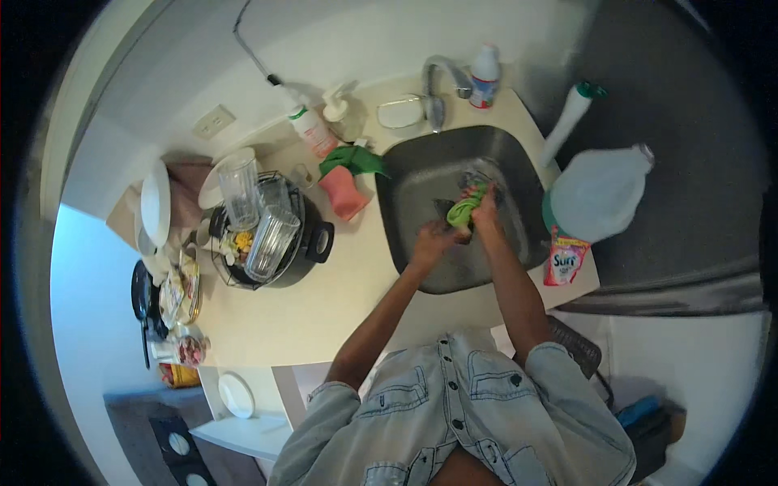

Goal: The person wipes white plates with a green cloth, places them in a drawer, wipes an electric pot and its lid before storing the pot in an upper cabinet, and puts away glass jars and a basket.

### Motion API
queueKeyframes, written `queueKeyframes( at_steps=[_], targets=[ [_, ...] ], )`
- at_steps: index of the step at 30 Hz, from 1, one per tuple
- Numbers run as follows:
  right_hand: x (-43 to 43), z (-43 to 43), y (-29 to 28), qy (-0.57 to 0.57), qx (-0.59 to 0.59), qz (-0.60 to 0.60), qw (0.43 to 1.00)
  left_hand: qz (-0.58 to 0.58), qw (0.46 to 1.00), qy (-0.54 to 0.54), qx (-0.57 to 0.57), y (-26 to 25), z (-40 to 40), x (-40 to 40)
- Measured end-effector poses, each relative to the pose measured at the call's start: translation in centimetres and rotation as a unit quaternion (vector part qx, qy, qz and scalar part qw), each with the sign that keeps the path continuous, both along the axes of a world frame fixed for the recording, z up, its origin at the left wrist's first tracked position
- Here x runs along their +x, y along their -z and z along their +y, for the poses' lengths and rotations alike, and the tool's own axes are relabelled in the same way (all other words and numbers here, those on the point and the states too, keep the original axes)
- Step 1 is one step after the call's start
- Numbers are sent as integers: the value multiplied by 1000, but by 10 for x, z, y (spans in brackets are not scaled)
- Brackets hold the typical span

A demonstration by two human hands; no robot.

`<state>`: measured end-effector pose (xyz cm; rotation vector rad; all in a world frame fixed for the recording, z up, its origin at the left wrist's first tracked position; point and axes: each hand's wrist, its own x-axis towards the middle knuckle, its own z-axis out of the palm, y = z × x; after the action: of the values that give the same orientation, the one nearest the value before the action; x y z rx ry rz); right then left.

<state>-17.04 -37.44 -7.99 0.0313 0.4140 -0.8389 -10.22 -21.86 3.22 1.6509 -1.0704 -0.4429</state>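
Over the dark sink basin [404,200], a bright green cloth [463,212] is bunched and twisted between my two hands. My right hand [484,211] grips its upper end. At the lower end is my left hand [433,243], slightly blurred, its fingers closed about the cloth. Dark, wet-looking material shows behind and below the cloth; I cannot tell what it is. The chrome faucet [435,109] rises at the sink's far edge.
Left of the sink lie a pink sponge [344,193] and a dark green cloth [352,160]. A black pot [307,243] stands beside a wire rack holding clear glasses [272,243]. On the right are a large translucent jug [598,193] and a Surf detergent packet [566,261].
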Motion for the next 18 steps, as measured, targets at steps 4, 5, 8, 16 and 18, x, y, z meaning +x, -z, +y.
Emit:
queueKeyframes(
  at_steps=[4,5,8,16,18],
  targets=[
    [-12,-8,23,30,-337,381,860,-216,923,295,-122,-7,-24,28],
    [-16,-1,25,22,-491,373,787,-169,930,296,-136,-11,-34,35],
    [-21,23,-35,-106,-598,257,752,-34,954,275,-113,-22,-48,58],
    [-32,32,-101,-337,-212,55,916,189,895,400,62,-21,-80,68],
    [-29,19,-98,-479,-233,5,846,95,881,454,91,-29,-86,63]
  ],
)
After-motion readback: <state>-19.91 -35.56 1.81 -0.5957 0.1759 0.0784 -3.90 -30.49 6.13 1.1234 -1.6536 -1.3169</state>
